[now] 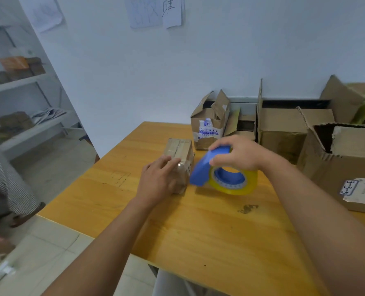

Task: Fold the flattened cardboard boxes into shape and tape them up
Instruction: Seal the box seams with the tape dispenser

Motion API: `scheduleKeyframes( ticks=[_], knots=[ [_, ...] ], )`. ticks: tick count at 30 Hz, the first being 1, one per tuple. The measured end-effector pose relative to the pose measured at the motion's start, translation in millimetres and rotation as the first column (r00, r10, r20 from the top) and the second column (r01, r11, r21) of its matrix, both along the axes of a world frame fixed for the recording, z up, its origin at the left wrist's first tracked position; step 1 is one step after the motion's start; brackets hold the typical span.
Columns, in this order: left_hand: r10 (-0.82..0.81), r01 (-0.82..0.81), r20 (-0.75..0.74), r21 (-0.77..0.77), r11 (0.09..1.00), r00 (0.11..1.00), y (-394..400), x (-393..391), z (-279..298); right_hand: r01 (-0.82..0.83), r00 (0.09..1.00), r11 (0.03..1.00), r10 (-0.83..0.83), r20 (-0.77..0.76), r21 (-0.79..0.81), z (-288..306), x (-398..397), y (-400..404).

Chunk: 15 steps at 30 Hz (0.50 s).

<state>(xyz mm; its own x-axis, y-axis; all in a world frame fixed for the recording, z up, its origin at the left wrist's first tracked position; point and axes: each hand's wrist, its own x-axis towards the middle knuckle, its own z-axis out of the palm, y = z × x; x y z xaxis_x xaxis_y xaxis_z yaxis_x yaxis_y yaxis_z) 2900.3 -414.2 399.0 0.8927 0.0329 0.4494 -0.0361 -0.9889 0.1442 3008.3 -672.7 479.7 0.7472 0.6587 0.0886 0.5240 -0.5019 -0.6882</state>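
the small box (pixel 180 161) is a brown cardboard carton, folded up and closed, wrapped in glossy clear tape with a strip along the middle of its top. its long axis runs away from the person toward the wall, a short end facing the left hand (pixel 158 180). that hand lies flat on the near end of the box, fingers straight and together, pressing on the taped top.

just right of the box, the right hand (pixel 239 153) curls its fingers over the top of a blue tape dispenser (pixel 208 167) and grips it; the dispenser carries a yellowish roll of tape (pixel 235 180) standing on edge on the bench (pixel 209 227), its blue core facing the person. the dispenser's blue blade end points down-left at the box's right side, close to it; whether they touch cannot be told.

beyond the hands, open cartons (pixel 209 127) stand against the wall, flaps up. to the right of the right forearm sits a larger open carton (pixel 343 161), with a labelled parcel (pixel 363 195) in front of it. left of the left hand the bench runs bare wood to its edge, then tiled floor and a shelf rack (pixel 19 99). nearer than the hands the wood is bare too, save a dark smudge.
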Motion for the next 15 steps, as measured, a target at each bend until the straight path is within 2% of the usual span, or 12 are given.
scheduleKeyframes(
  ticks=[2,5,10,12,15],
  knots=[
    [-0.003,0.002,-0.019,-0.036,0.999,1.0,1.5,-0.2,3.5,0.031,0.999,0.995,-0.028,0.034,-0.091,-8.2,1.2,-2.8],
    [0.04,-0.048,-0.052,-0.183,0.982,0.998,-7.1,0.9,11.7,0.161,0.986,0.985,-0.163,0.031,0.066,-24.2,-1.4,-15.1],
    [0.219,-0.226,-0.061,-0.337,0.914,0.974,-28.2,18.6,20.2,0.333,0.936,0.891,-0.351,0.001,0.309,-45.1,-10.0,-6.4],
    [0.287,-0.285,-0.041,-0.324,0.902,0.957,-35.1,26.5,20.1,0.395,0.905,0.842,-0.425,0.0,0.368,-53.5,-15.8,2.9],
    [0.306,-0.287,0.023,-0.283,0.915,0.952,-42.5,30.6,12.6,0.456,0.858,0.772,-0.513,0.011,0.442,-64.2,-25.1,16.5]
  ],
)
